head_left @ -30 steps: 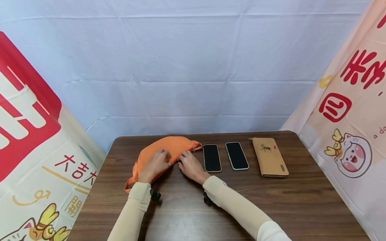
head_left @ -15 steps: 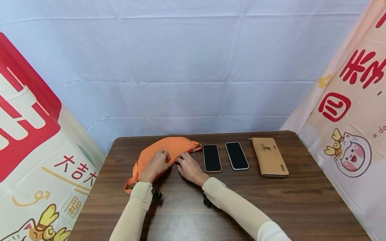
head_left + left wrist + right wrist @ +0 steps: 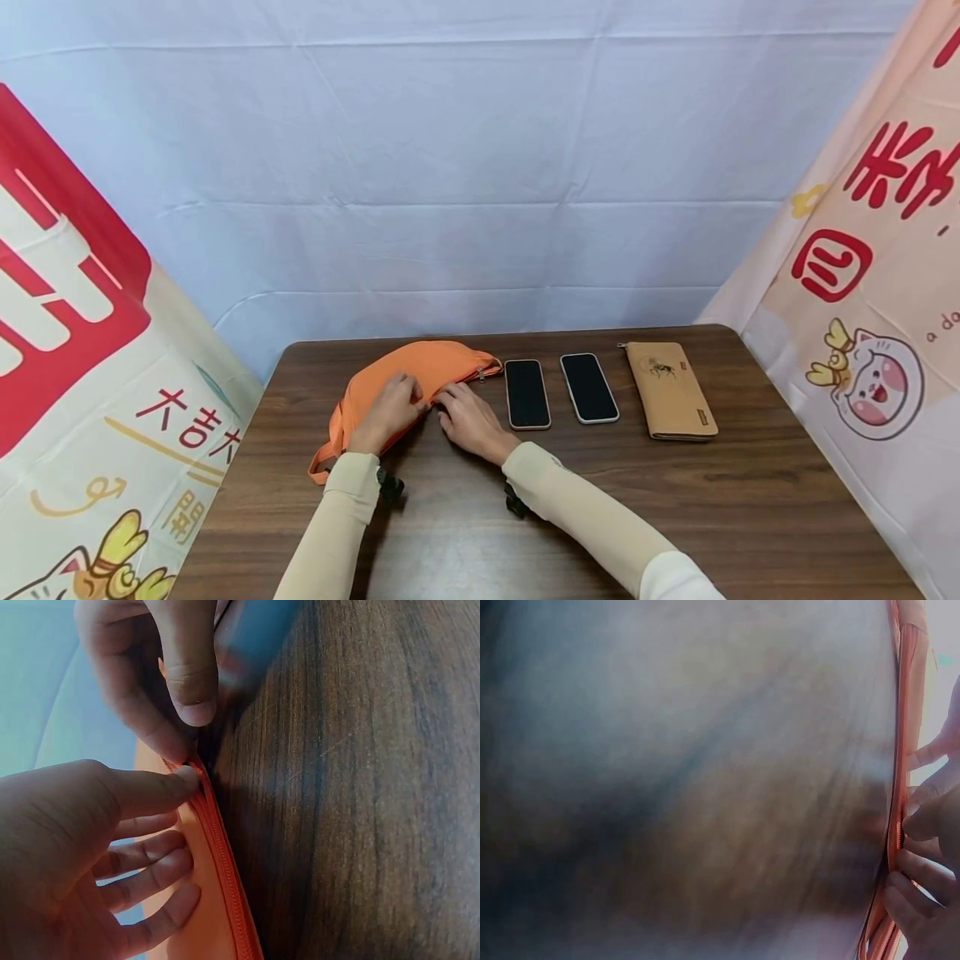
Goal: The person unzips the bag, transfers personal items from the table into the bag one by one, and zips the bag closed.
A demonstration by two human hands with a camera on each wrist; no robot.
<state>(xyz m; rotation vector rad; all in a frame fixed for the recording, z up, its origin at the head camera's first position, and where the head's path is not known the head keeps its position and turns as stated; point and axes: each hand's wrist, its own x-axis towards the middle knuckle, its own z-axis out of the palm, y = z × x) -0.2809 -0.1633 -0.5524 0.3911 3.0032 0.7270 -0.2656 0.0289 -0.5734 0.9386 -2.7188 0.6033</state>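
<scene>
An orange crescent-shaped bag [image 3: 420,365] lies at the back left of the table, its zipper [image 3: 229,877] along the edge facing me. My left hand [image 3: 390,410] is over the bag; in the left wrist view its thumb and forefinger pinch the zipped edge, the other fingers lying loosely behind. Right beside it, my right hand [image 3: 471,421] has curled fingers at the same edge, forefinger tip against the zipper and thumb bent over it. A small metal zipper pull [image 3: 482,376] shows near the bag's right end. What lies under the fingertips is hidden.
To the right of the bag lie a black-screened phone with a pinkish rim [image 3: 528,396], a second phone with a pale rim [image 3: 590,390] and a tan wallet [image 3: 670,392]. The wooden table [image 3: 720,508] meets white cloth [image 3: 465,167] at its back edge.
My right hand has shifted slightly left along the zipped edge, closer to the left hand. The left hand has barely moved; bag, phones and wallet stay put.
</scene>
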